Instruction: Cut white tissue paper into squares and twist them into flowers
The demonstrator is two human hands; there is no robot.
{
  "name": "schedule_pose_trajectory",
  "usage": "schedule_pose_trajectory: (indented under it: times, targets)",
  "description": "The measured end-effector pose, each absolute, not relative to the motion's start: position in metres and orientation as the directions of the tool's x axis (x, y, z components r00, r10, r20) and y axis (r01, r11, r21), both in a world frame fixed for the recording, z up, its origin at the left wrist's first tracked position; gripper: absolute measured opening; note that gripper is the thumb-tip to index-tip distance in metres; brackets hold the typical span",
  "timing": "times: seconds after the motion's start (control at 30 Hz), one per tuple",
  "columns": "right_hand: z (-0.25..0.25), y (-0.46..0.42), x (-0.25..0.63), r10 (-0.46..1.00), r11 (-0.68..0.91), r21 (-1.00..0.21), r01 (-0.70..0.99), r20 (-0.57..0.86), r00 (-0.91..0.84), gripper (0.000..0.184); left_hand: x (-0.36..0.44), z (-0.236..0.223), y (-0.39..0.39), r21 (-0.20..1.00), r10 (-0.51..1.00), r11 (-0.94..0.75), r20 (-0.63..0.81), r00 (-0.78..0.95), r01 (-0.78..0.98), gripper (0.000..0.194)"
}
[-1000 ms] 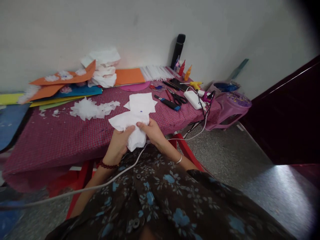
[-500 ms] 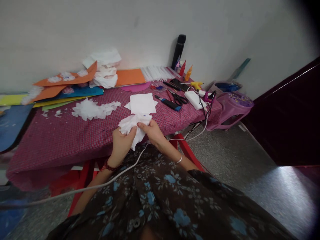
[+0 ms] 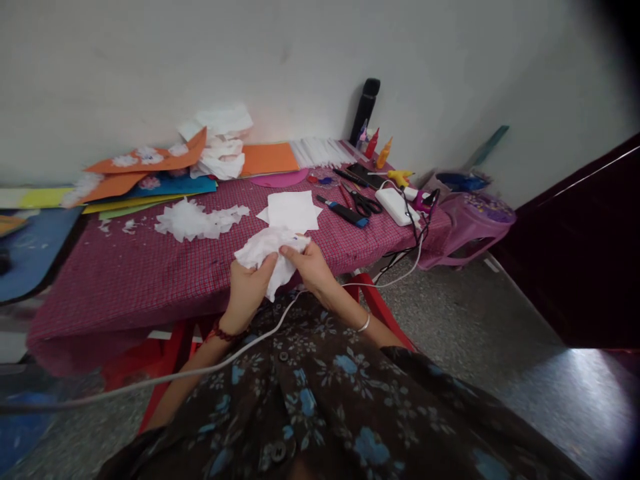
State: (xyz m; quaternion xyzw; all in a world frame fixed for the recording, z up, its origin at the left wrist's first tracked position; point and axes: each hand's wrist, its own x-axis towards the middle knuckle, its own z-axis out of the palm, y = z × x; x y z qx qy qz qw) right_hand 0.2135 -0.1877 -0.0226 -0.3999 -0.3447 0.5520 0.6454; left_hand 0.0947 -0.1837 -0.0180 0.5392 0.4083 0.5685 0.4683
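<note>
Both my hands hold one crumpled white tissue paper (image 3: 270, 245) over the table's front edge. My left hand (image 3: 250, 287) pinches its left side, thumb on top. My right hand (image 3: 313, 267) grips the right side the same way, and a small blue mark shows near its fingers. The fingers under the paper are hidden. Just beyond lies a stack of white paper squares (image 3: 293, 210) with corners sticking out. To the left is a loose pile of torn white tissue pieces (image 3: 187, 220). A box cutter (image 3: 343, 211) and black scissors (image 3: 365, 202) rest right of the stack.
Coloured sheets with an orange folder (image 3: 150, 160) lie at the back left. White sticks (image 3: 323, 152), paint bottles (image 3: 371, 143) and a black flask (image 3: 365, 110) stand or lie along the wall. A white cable (image 3: 225, 360) crosses my lap. A pink stool (image 3: 465, 227) stands at the right.
The whole view has shifted slightly, so things appear a little farther right. The tissue paper is spread a bit more to the left; both hands keep their hold.
</note>
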Motion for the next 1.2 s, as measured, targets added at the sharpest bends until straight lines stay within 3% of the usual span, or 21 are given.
schedule_pose_trajectory:
  times: [0.27, 0.5, 0.7, 0.83, 1.03, 1.2]
  targets:
    - [-0.027, -0.184, 0.214, 0.988, 0.057, -0.898, -0.435, -0.012, 0.156, 0.038, 0.096, -0.016, -0.184, 0.973, 0.977, -0.203, 0.209, 0.043, -0.112, 0.024]
    - [-0.024, -0.187, 0.214, 0.987, 0.096, -0.922, -0.374, 0.039, 0.158, 0.038, 0.095, -0.017, -0.184, 0.974, 0.974, -0.219, 0.221, 0.05, -0.05, 0.028]
    - [-0.026, -0.186, 0.217, 0.999, 0.026, -0.862, -0.506, 0.008, 0.038, 0.051, 0.095, -0.013, -0.181, 0.946, 0.995, -0.1, 0.101, -0.012, -0.308, 0.038]
    - [-0.026, -0.192, 0.216, 0.998, -0.059, -0.894, -0.445, -0.037, -0.057, 0.051, 0.094, -0.013, -0.177, 0.942, 0.996, -0.071, 0.047, -0.08, -0.329, 0.039]
    - [-0.025, -0.194, 0.221, 0.998, -0.049, -0.914, -0.403, -0.062, 0.018, 0.039, 0.091, -0.01, -0.176, 0.935, 0.993, -0.098, 0.069, -0.094, -0.342, 0.042]
    - [-0.024, -0.192, 0.23, 0.994, 0.045, -0.932, -0.36, 0.005, 0.111, 0.036, 0.088, -0.003, -0.176, 0.924, 0.989, -0.116, 0.073, -0.129, -0.365, 0.042]
